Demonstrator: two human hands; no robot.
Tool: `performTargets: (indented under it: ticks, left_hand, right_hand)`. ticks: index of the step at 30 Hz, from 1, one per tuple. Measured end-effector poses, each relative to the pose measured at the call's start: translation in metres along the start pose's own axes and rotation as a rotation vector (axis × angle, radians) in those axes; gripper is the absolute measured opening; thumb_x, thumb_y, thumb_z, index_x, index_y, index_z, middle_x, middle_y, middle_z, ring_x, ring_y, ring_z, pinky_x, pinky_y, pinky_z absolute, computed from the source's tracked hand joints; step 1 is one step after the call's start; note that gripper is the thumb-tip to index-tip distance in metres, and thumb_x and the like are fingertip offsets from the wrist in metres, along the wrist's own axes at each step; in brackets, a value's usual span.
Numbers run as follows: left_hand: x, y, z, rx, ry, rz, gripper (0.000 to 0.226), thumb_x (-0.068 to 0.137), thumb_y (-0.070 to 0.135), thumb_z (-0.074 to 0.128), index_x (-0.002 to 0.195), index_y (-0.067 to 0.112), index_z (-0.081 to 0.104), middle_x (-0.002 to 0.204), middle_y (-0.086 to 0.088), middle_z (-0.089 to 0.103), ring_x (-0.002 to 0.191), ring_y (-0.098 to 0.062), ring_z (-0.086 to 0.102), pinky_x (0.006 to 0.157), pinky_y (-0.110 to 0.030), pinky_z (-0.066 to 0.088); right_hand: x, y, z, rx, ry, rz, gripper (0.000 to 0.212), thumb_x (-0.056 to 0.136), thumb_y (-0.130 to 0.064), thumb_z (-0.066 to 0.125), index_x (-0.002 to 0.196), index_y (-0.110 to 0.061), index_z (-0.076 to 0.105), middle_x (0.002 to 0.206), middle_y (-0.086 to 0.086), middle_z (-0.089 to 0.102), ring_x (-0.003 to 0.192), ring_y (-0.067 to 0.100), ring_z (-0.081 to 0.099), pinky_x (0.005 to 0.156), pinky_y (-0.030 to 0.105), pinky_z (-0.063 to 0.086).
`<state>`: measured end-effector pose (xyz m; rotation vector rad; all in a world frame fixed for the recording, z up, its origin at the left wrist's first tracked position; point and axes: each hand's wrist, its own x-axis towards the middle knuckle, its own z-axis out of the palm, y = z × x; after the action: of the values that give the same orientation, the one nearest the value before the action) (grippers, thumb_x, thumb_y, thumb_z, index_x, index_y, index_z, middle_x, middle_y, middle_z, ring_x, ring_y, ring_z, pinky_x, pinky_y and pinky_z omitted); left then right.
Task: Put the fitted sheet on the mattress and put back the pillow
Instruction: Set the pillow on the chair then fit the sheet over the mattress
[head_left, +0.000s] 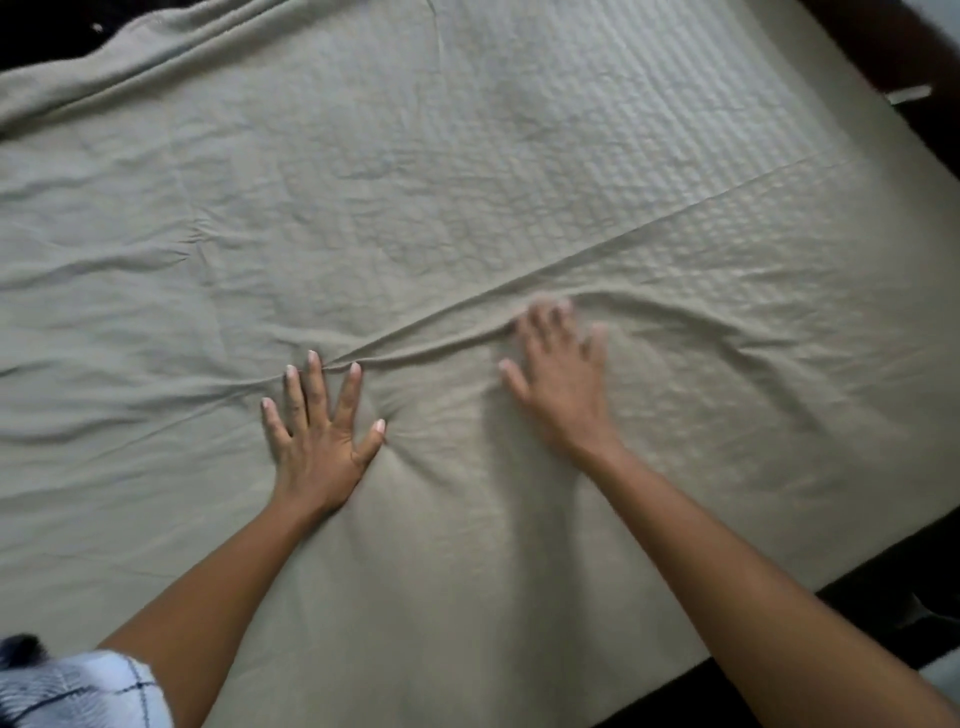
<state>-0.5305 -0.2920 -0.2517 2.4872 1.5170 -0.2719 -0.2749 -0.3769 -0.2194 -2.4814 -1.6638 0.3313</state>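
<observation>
A beige fitted sheet (415, 197) covers the mattress and fills most of the view; the mattress's quilted pattern shows through it at the upper right. My left hand (317, 431) presses flat on the sheet with fingers spread, near the middle. My right hand (561, 379) also lies flat on the sheet a little to the right, its fingers straight and blurred by motion. A long raised fold (649, 228) runs diagonally from just above my left fingertips, past my right hand, up toward the right edge. No pillow is in view.
The sheet bunches in loose folds along the far left edge (130, 57). Dark floor shows beyond the bed at the top left, top right and bottom right (883, 603). A patterned sleeve (78, 691) sits at the bottom left corner.
</observation>
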Motion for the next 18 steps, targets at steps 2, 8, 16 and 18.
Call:
performTargets:
  ticks: [2,8,16,18]
  left_hand:
    - [-0.004,0.0,0.002,0.016,0.051,0.022,0.075,0.085,0.063,0.021,0.15,0.03,0.005,0.158,-0.012,-0.004,0.145,-0.035,-0.003,0.108,-0.065,0.001]
    - [-0.007,0.002,0.006,0.055,0.135,0.047,0.072,0.084,0.052,0.031,0.149,0.026,0.013,0.158,-0.008,0.009,0.145,-0.033,0.009,0.11,-0.064,0.003]
    - [-0.004,0.001,0.009,0.052,0.151,0.028,0.076,0.08,0.053,0.036,0.148,0.026,0.019,0.157,-0.007,0.015,0.144,-0.031,0.015,0.112,-0.062,0.011]
    - [-0.003,0.001,0.011,0.045,0.167,0.028,0.076,0.079,0.053,0.036,0.148,0.025,0.021,0.157,-0.007,0.017,0.144,-0.032,0.016,0.112,-0.061,0.01]
  right_hand:
    - [0.0,-0.028,0.015,-0.056,-0.039,-0.58,0.058,0.091,-0.05,0.031,0.14,-0.023,0.045,0.149,0.005,0.039,0.138,0.029,0.034,0.11,0.059,0.024]
    - [0.102,0.0,0.011,-0.122,0.042,-0.365,0.066,0.093,-0.062,0.016,0.146,-0.026,0.033,0.155,-0.002,0.027,0.145,0.024,0.018,0.115,0.042,0.002]
    - [0.142,-0.051,0.021,-0.156,-0.071,-0.779,0.06,0.091,-0.059,0.029,0.144,-0.031,0.036,0.153,-0.001,0.032,0.143,0.025,0.024,0.114,0.049,0.015]
    - [0.181,-0.033,0.004,-0.104,-0.058,-0.317,0.06,0.096,-0.057,0.026,0.149,-0.031,0.021,0.159,-0.004,0.012,0.147,0.022,0.004,0.116,0.049,0.001]
